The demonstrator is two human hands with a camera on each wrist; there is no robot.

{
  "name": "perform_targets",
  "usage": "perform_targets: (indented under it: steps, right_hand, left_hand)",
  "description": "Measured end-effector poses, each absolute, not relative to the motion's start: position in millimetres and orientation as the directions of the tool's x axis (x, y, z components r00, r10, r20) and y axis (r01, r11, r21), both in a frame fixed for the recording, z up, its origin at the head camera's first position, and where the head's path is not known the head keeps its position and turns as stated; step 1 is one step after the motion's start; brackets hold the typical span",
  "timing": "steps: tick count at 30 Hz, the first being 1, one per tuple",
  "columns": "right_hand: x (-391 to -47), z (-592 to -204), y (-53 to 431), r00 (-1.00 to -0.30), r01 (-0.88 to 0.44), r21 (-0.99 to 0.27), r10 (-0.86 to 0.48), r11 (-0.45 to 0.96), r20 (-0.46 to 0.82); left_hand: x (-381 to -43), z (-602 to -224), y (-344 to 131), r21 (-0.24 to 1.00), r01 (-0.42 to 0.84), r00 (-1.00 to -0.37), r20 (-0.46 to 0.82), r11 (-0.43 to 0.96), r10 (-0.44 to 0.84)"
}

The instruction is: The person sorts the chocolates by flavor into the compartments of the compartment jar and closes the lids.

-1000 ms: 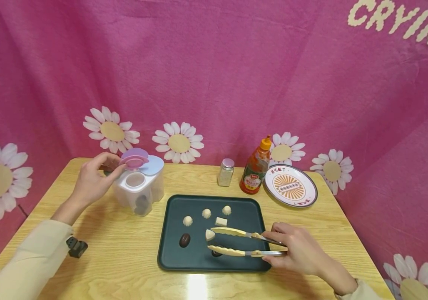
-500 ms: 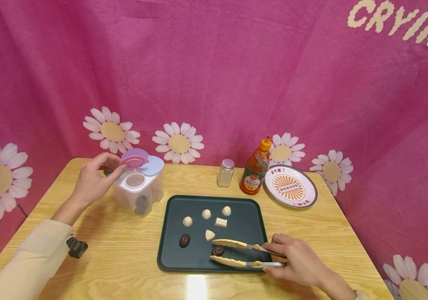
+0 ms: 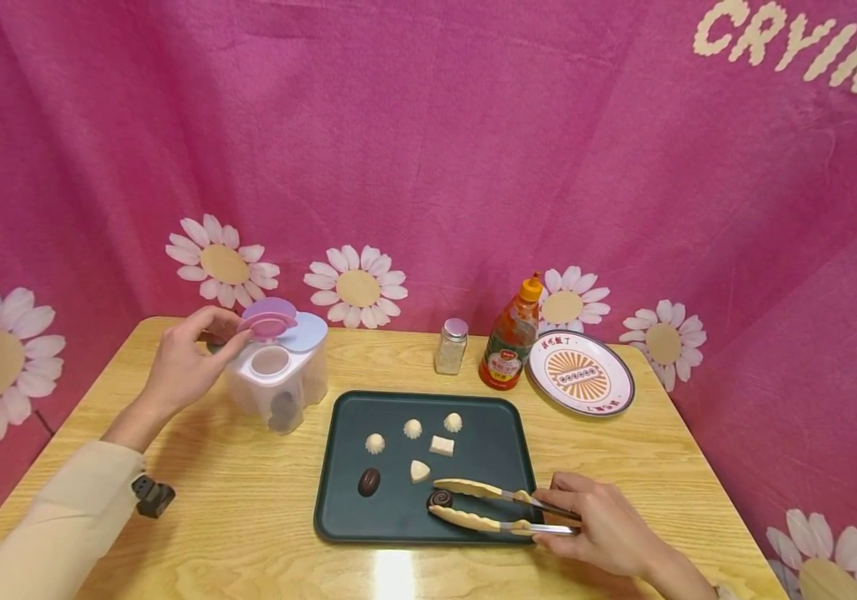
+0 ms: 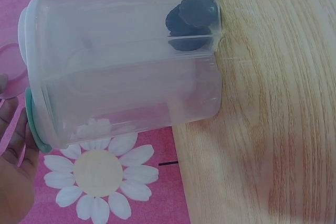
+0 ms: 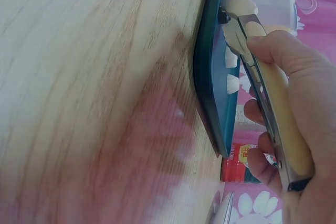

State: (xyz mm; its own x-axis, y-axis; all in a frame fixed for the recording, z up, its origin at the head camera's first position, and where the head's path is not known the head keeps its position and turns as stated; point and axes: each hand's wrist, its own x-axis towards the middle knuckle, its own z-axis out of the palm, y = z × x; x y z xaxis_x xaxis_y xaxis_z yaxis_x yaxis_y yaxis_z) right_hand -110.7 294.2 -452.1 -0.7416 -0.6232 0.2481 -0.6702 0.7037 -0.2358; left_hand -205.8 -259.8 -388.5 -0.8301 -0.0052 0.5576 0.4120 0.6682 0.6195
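My left hand [image 3: 192, 357] pinches the raised pink lid [image 3: 269, 323] of a clear divided container [image 3: 278, 396]; dark pieces [image 4: 194, 19] lie at the bottom of one compartment. In my right hand [image 3: 601, 521] is a pair of tongs [image 3: 503, 492] with cream tips and metal arms. The tips stand on either side of a dark swirl chocolate [image 3: 440, 498] on the dark green tray [image 3: 338, 533]. Also on the tray are a dark oval chocolate [image 3: 369, 482], a white triangular chocolate [image 3: 419, 472], a white rectangular one [image 3: 442, 446] and several white ridged ones [image 3: 413, 428].
Behind the tray stand a small lidded glass jar [image 3: 452, 346] and a red sauce bottle [image 3: 509, 337] with an orange cap. A patterned plate [image 3: 581, 372] lies at the back right. Pink cloth hangs behind the wooden table [image 3: 248, 508].
The tongs have moved from around the white triangular chocolate toward the front, down around the dark swirl one, and their tips are closer together. My left hand holds the lid as before.
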Motion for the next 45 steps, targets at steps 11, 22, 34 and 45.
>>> perform_targets:
  steps: [11,22,34,45]
  right_hand:
    - [-114,-448,290,-0.732,-0.68,-0.231,-0.624,0.696,0.274]
    - [-145,-427,269,-0.732,-0.675,-0.219,-0.601,0.705,0.322]
    - [-181,-401,231,-0.663,-0.73,-0.136,-0.645,0.67,0.381]
    - [-213,-378,182,-0.569,-0.792,-0.089,-0.679,0.604,0.464]
  left_hand:
    - [-205,-387,-261,0.627,0.399,-0.835,0.55,0.669,-0.017]
    - [-205,-388,-261,0.633,0.391,-0.845,0.535,0.669,-0.013]
    - [-206,-389,-260,0.631,0.398,-0.841,0.541,0.666,-0.01]
    - [-206,-389,-261,0.623,0.407,-0.835,0.551,0.667,-0.005]
